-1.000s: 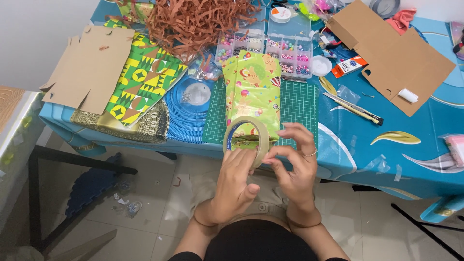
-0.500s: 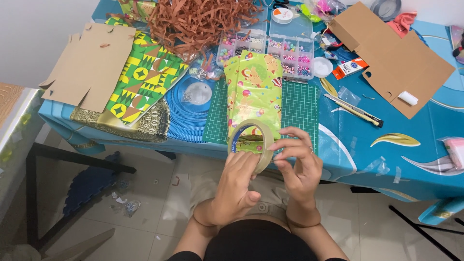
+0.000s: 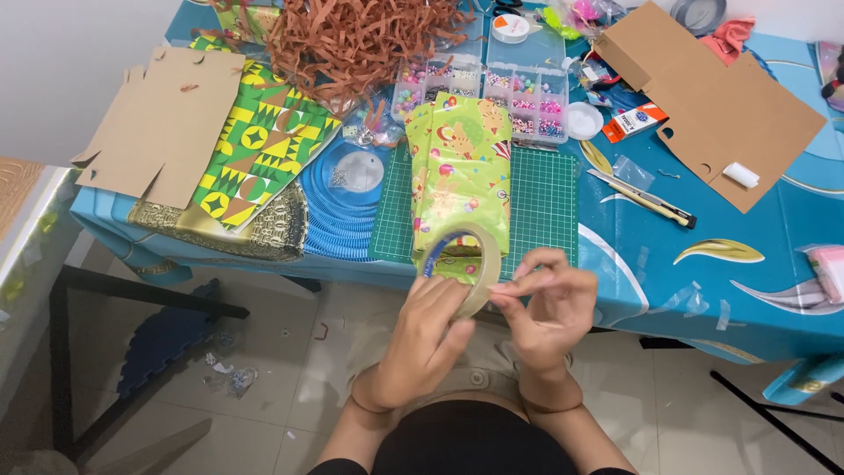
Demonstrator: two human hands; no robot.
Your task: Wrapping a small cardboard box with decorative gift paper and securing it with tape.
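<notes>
Two hands work a roll of clear tape (image 3: 463, 261) held off the table's (image 3: 774, 264) near edge: left hand (image 3: 431, 330) grips it, right hand (image 3: 547, 303) fingers pinching its rim, apparently hunting the loose end. Peeling it needs a fingernail catch.

Tape roll (image 3: 462, 264) lowered off green box edge; right hand (image 3: 545, 308) fingers now pinching roll's rim.

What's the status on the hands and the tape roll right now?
Left hand grips the tape roll from below. Right hand pinches at its rim. Roll held at the table edge, in front of the green wrapped box. Nothing in the way.
</notes>
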